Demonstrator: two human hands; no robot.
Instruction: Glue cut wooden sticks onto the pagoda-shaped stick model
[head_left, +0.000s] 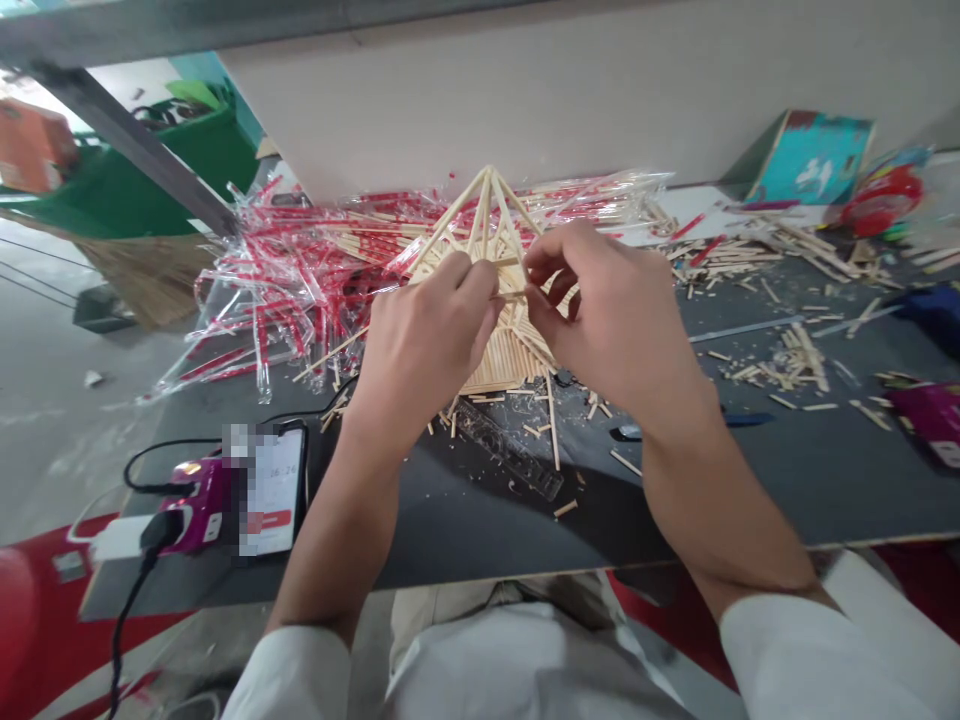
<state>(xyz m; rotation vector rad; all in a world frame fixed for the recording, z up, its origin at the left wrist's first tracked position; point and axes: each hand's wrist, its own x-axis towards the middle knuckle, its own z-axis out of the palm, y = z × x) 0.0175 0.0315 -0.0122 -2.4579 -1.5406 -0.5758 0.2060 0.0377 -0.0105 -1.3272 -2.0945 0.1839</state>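
Observation:
A model built of thin wooden sticks (495,370) stands on the dark table, with a slatted base and a peaked frame (489,190) of slanting sticks on top. In front of that frame, a short wooden stick (512,296) runs crosswise between my two hands. My left hand (431,335) is closed, its fingertips pinching near the stick's left end. Thumb and index finger of my right hand (611,305) pinch at its right end, close to a slanting stick of the frame. My hands hide parts of the model, and whether the short stick touches the frame I cannot tell.
Red-and-clear chopstick wrappers (300,285) heap up behind and left. A clear ruler (510,445), a blue-handled knife (690,425) and stick offcuts (802,360) lie about. Front left are a phone (274,490) and a purple power strip (196,500) with cables. A turquoise box (814,160) stands back right.

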